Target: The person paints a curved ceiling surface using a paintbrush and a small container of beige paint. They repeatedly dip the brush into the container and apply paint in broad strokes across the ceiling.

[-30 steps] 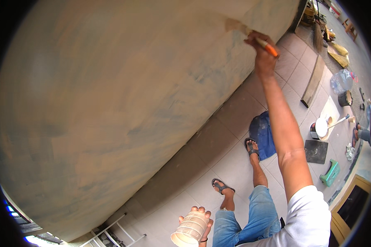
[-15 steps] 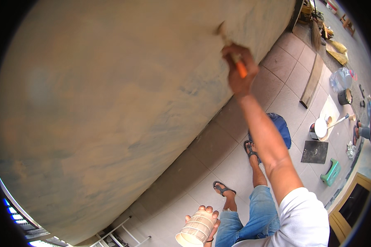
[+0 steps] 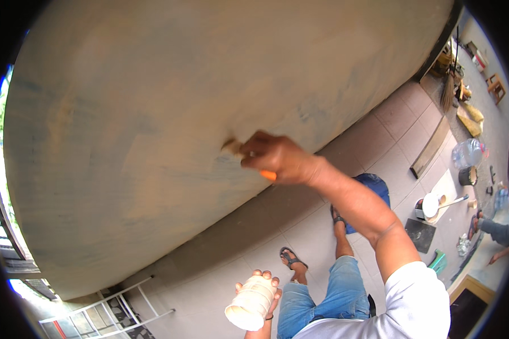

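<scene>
My right hand (image 3: 280,158) grips a paintbrush (image 3: 235,148) with an orange handle, its bristles pressed against the large grey-tan wall (image 3: 152,113) that fills most of the view. My left hand (image 3: 263,282) holds a white plastic cup (image 3: 250,303) low near my waist, its open mouth turned toward the camera. Below me are my blue jeans and sandalled feet on a tiled floor (image 3: 379,130).
A white metal ladder (image 3: 113,308) stands at the lower left. On the floor to the right lie a blue cloth (image 3: 373,186), a white bucket with a stick (image 3: 432,206), a dark square tray (image 3: 419,234), a clear water jug (image 3: 468,152) and a broom (image 3: 448,90). Another person's hand (image 3: 495,231) shows at the right edge.
My right hand has swept the brush down and to the left along the wall, from the upper right toward the middle. The cup in my left hand has stayed near my waist.
</scene>
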### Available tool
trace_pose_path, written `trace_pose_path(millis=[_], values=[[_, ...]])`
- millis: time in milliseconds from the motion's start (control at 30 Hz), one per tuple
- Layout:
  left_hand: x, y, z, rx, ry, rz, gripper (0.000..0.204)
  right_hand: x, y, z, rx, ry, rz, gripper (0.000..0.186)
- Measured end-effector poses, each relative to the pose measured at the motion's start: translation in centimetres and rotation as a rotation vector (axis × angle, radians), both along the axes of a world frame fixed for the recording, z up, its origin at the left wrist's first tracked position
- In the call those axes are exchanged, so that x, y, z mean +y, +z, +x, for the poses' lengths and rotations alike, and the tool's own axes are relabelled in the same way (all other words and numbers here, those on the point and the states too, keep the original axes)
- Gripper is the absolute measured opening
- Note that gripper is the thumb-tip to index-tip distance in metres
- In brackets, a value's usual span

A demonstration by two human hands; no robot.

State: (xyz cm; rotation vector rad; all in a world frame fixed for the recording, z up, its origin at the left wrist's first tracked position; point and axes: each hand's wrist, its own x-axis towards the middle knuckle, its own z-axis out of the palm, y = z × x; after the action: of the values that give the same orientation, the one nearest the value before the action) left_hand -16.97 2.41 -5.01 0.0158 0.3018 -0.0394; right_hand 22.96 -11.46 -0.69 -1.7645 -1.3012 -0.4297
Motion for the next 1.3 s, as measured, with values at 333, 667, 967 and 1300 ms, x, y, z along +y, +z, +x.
trace_pose_path(millis=[333,667,967,1300], values=[[-1.0,-2.8,-0.6,-0.077,0.114,-0.109,0.064,-1.9,2.4,0.3,-0.599,-0.230,-0.034,0.025],[0.7,-1.7,-2.6,-0.093,0.195,-0.073,0.061,-0.4,3.7,0.3,-0.257,-0.042,-0.239,0.030],[0.8,-2.8,-3.4,-0.094,0.260,-0.097,0.062,1.5,8.8,-1.0,-0.764,-0.323,0.045,0.032],[1.3,-2.0,-3.7,-0.062,0.242,-0.063,0.060,0.7,-3.8,-0.8,-0.313,-0.058,-0.378,0.026]])
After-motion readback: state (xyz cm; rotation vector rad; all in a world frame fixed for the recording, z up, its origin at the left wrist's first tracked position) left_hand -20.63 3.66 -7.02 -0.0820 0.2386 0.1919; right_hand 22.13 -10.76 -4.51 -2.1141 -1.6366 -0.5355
